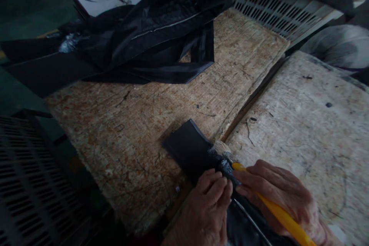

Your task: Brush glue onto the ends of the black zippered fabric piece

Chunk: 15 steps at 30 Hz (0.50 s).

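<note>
My right hand [276, 192] is closed around the yellow handle of a brush [276, 211]. The brush's pale bristles [221, 148] touch the edge of a flat black piece [188, 148], where a wet, shiny smear lies. My left hand [206, 203], with its fingers curled, grips that black piece just below the smear. From under both hands a glossy black part with a thin bright line [250, 219] runs to the bottom edge. What lies under my left fingertips is hidden.
Two worn chipboard tops [155, 123] meet at a gap [250, 100]. Black pieces [161, 34] are heaped at the back left, one with a shiny smear. Slatted plastic crates stand at the back right [268, 4] and far left [29, 184]. A whitish bag [340, 46] sits at the right.
</note>
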Each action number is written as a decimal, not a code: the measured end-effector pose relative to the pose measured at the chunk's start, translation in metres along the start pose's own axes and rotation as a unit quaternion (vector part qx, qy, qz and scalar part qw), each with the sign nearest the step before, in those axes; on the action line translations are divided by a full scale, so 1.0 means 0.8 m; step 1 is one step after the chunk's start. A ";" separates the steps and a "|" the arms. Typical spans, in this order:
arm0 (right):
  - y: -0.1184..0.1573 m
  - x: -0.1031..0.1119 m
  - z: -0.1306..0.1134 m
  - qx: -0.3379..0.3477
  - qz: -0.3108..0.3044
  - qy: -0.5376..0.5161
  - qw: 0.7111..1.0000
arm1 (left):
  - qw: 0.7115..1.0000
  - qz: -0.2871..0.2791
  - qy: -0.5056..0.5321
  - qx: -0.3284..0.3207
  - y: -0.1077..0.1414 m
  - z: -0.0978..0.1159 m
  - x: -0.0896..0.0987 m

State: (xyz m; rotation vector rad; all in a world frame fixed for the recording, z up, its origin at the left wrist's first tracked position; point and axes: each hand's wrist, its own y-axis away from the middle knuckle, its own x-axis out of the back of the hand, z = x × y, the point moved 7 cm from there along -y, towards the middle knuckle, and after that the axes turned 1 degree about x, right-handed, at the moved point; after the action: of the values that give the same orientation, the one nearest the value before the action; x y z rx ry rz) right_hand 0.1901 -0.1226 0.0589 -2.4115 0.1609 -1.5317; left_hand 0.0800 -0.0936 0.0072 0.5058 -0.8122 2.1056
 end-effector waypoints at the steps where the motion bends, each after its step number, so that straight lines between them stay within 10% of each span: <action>1: 0.001 0.004 -0.005 -0.006 0.009 0.024 1.000 | 1.000 0.004 0.001 -0.001 0.000 0.000 0.001; 15: 0.006 0.004 -0.024 -0.029 -0.017 0.043 0.999 | 1.000 -0.013 0.028 0.005 -0.002 -0.002 0.000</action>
State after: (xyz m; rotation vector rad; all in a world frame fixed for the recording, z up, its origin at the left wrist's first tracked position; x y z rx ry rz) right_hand 0.1743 -0.1310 0.0677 -2.4064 0.1848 -1.6683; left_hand 0.0812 -0.0916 0.0066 0.4588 -0.7592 2.0909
